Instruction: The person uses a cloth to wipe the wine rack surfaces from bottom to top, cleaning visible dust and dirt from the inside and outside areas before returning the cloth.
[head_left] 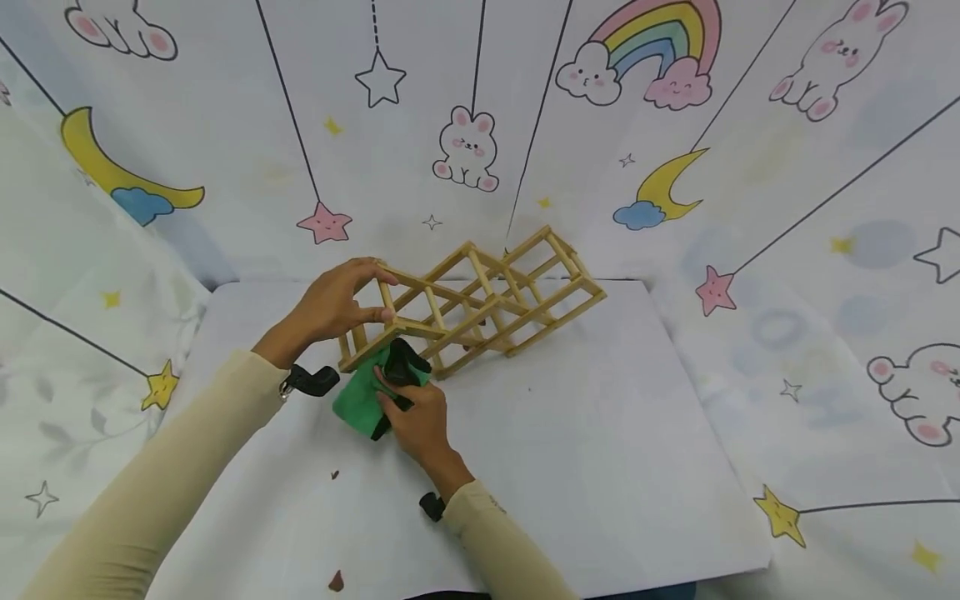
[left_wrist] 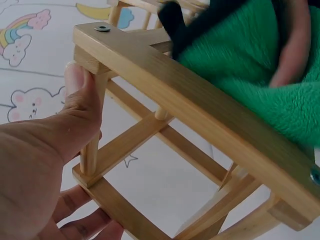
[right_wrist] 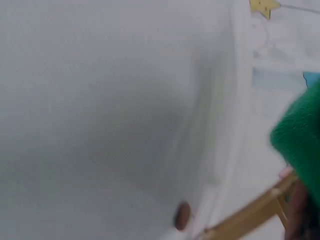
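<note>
A folding wooden lattice rack (head_left: 495, 302), made of slats and round dowels, stands tilted across the back of the white table. My left hand (head_left: 333, 304) grips its left end, and in the left wrist view the thumb (left_wrist: 82, 97) lies along a corner post with fingers below the frame. My right hand (head_left: 423, 421) holds a green fuzzy cloth (head_left: 358, 402) with black edging against the rack's near left slat. From the left wrist, the cloth (left_wrist: 240, 55) overlaps the long slat (left_wrist: 195, 107), blurred. Only a corner of the cloth (right_wrist: 300, 135) shows in the right wrist view.
Small brown flakes lie on the white tabletop (head_left: 600, 467), one larger piece (head_left: 336, 581) near the front and a tiny one (head_left: 334, 475) farther back. A cartoon-printed sheet (head_left: 465, 50) rises behind and beside the table.
</note>
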